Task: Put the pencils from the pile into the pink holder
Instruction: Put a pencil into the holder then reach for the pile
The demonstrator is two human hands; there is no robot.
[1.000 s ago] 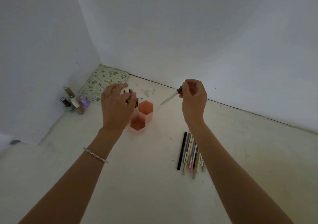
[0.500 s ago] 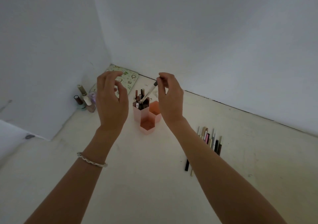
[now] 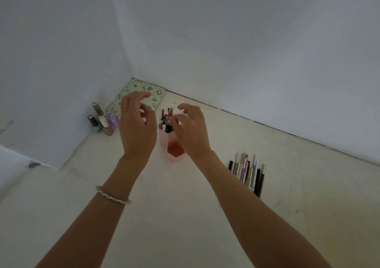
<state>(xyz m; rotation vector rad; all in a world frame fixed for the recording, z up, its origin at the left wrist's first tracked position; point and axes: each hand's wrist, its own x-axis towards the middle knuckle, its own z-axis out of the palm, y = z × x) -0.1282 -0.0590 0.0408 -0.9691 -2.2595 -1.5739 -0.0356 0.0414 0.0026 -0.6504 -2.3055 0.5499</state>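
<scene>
Plain white left wall (image 3: 51, 51) and plain white rear wall (image 3: 246, 41) meet in a corner directly behind a flat green pad printed with small cartoon figures (image 3: 136, 86). The pad lies on a pale cream floor (image 3: 174, 216). A thin dark seam (image 3: 267, 126) runs rightward from the pad along the rear wall's base. Just left of the pad stands a cluster of small glass bottles (image 3: 100, 121), possibly nail varnish. Light is dim and even.

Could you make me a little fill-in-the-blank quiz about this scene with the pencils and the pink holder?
1. The bracelet is worn on the ___ wrist.
2. The pile of pencils lies to the ___ of the pink holder.
3. The holder's nearest compartment is ___.
Missing words: left; right; empty.
</scene>
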